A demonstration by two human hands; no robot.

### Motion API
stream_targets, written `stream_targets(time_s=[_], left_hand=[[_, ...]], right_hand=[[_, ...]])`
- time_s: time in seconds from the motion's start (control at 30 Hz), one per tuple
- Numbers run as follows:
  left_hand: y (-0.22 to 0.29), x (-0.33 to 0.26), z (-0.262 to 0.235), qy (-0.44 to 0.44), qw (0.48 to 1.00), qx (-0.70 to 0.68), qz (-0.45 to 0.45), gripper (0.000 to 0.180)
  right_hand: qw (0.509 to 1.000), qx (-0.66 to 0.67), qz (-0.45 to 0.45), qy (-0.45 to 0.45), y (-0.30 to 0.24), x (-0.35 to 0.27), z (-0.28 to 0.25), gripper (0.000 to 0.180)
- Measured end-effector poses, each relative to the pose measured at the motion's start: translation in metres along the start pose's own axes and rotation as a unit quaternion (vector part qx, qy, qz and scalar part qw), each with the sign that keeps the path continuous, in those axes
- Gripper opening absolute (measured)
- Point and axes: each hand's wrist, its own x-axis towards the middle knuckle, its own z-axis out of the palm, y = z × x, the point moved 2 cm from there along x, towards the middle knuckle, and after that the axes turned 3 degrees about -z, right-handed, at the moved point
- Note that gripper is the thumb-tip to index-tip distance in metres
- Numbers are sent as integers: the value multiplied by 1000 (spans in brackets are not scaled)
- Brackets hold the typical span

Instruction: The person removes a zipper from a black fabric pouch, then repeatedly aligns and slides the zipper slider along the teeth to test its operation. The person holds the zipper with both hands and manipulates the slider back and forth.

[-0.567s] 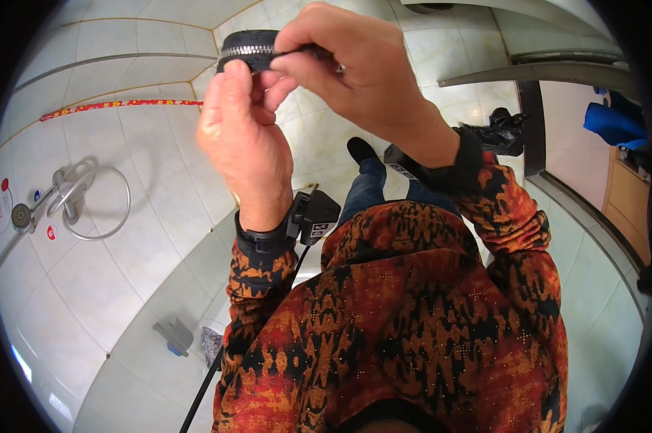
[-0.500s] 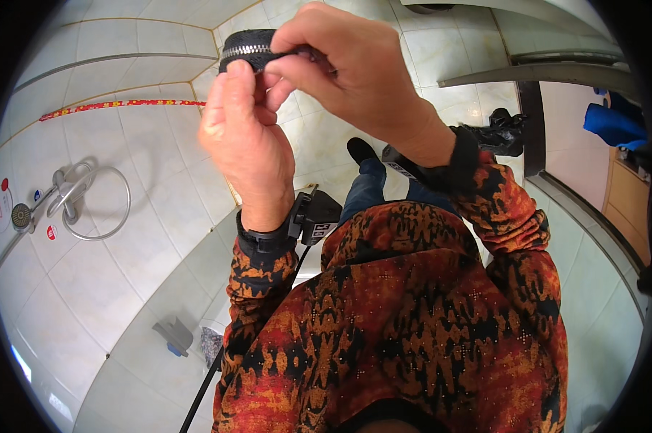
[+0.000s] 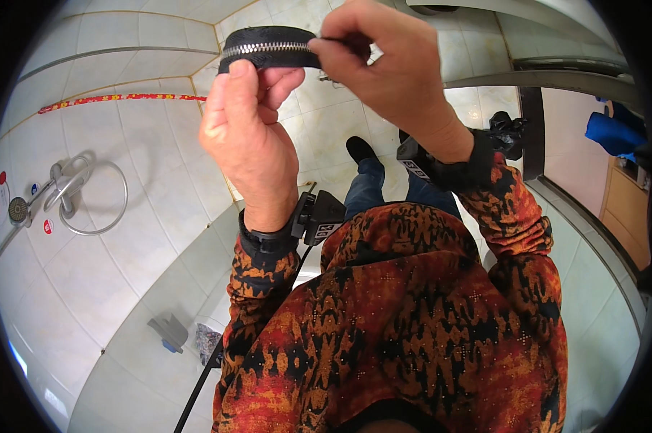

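A black zipper (image 3: 272, 47) with silver metal teeth arches between my two raised hands. Its left end is pinched in my left hand (image 3: 250, 137), the thumb lying on the lower edge of the tape. At the other end, my right hand (image 3: 391, 65) grips the zipper between thumb and bent fingers. Just below the right fingertips shows a small dark and metallic bit (image 3: 329, 78), too small to make out. Each wrist wears a black strap with a small box-shaped device (image 3: 319, 216).
A shower head (image 3: 19, 211) and its looped hose (image 3: 116, 216) hang on the tiled wall to the left. A red patterned strip (image 3: 124, 99) runs along that wall. On the right lie a black plastic bag (image 3: 506, 133) and a doorway with blue cloth (image 3: 611, 133).
My right hand has moved to the right, away from the left. More of the zipper now shows stretched between them. The left hand has barely moved.
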Motion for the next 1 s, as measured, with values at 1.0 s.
stream_targets(time_s=[1.0], left_hand=[[-4,-5,-2,18,994,100,35,18]], right_hand=[[997,23,-30,-67,4,-13,8,9]])
